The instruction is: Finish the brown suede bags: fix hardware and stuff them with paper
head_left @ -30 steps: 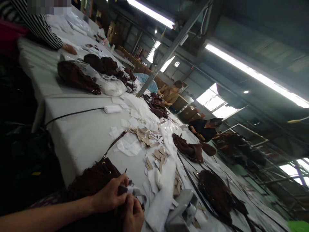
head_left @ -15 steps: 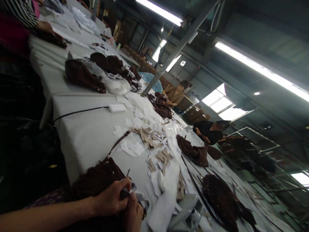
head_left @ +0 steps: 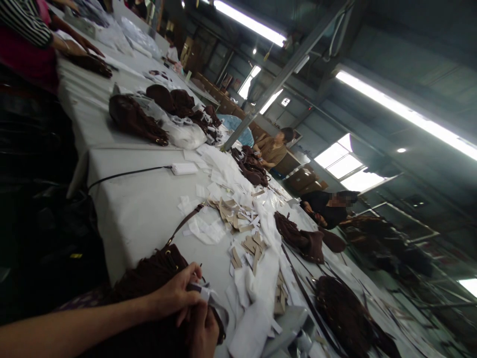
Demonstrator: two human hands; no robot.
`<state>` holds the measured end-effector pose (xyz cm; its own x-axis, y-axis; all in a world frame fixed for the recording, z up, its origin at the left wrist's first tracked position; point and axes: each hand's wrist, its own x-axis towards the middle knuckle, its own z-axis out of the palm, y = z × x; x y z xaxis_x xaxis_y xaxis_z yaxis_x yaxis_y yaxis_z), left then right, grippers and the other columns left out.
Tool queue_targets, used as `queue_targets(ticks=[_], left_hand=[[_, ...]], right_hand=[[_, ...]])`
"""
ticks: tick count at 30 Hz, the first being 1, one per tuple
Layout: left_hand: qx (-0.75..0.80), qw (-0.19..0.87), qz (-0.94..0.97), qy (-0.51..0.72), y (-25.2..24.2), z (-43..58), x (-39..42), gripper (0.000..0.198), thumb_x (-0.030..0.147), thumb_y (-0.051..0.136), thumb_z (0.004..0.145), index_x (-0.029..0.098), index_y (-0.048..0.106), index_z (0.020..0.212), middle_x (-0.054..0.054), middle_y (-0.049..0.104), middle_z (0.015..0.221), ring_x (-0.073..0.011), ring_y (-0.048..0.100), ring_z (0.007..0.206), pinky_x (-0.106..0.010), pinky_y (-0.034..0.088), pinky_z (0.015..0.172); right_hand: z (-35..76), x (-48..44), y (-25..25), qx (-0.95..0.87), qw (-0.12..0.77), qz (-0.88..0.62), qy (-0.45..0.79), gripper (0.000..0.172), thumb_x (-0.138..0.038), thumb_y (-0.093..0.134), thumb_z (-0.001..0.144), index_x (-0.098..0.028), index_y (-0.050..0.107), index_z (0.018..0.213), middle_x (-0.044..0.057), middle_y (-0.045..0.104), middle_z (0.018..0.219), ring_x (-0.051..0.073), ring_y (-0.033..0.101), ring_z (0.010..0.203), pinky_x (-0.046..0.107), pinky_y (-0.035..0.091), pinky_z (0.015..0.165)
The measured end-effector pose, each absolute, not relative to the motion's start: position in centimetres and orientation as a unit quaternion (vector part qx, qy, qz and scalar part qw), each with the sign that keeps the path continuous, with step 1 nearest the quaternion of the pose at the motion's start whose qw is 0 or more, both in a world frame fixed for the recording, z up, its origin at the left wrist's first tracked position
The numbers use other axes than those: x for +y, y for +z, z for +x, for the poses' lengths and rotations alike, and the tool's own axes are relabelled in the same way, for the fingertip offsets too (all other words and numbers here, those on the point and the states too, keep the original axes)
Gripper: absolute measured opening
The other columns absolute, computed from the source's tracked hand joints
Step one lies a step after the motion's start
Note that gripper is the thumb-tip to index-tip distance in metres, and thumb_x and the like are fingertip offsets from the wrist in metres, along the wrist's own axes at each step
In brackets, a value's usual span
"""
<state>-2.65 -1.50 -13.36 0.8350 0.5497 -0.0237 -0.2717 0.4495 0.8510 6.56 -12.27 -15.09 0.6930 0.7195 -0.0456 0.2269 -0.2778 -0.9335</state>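
Note:
A dark brown fringed bag (head_left: 149,278) lies at the near edge of the white table (head_left: 137,209), its strap (head_left: 185,221) stretched away across the cloth. My left hand (head_left: 175,296) rests on the bag with its fingers pinched on a small white paper strip (head_left: 206,293). Just below it, my right hand (head_left: 201,330) is closed round the same strip against the bag's dark hardware.
White paper pieces (head_left: 223,174) and tan tags (head_left: 233,214) litter the table. More brown bags (head_left: 136,119) lie further along, one (head_left: 301,238) mid-table. A white charger (head_left: 184,169) with black cable sits ahead. Other people work at the far left (head_left: 30,35) and across the table (head_left: 274,149).
My two hands have stayed on the bag, working the white strip slightly. The view has drifted, and the far-left person's hands have moved onto a dark piece.

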Motion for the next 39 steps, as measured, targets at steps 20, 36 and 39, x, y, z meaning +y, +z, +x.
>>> queue_targets(ticks=[20,36,39], left_hand=[[0.163,0.748,0.59,0.255,-11.8,-3.4,-2.0,0.019,0.023,0.052,0.086,0.023,0.036,0.095,0.006,0.054,0.071,-0.0062,0.046,0.037,-0.016,0.032,0.03],[0.183,0.796,0.465,0.341,-13.0,-2.5,-1.1,0.042,0.043,0.049,0.091,0.029,0.024,0.123,-0.005,0.054,0.112,-0.0036,0.054,0.036,-0.025,0.051,0.043],[0.185,0.799,0.49,0.297,-13.2,-2.3,-1.0,0.029,0.043,0.049,0.09,0.02,0.04,0.105,0.001,0.061,0.082,-0.0061,0.052,0.032,-0.02,0.045,0.037]], right_hand=[[9.4,-12.9,-11.5,-0.657,0.247,-0.685,-0.198,0.035,-0.03,0.035,0.098,-0.024,0.059,0.122,0.009,0.069,0.114,0.026,0.061,0.108,0.044,0.031,0.098],[13.1,-14.1,-12.5,-0.386,0.272,-0.838,-0.275,0.038,-0.035,0.041,0.091,-0.016,0.057,0.121,0.013,0.071,0.095,0.025,0.066,0.077,0.033,0.046,0.063],[16.5,-15.9,-10.8,-0.24,0.208,-0.916,-0.245,0.045,-0.042,0.041,0.088,-0.02,0.059,0.122,0.01,0.071,0.076,0.026,0.061,0.057,0.034,0.042,0.051]])
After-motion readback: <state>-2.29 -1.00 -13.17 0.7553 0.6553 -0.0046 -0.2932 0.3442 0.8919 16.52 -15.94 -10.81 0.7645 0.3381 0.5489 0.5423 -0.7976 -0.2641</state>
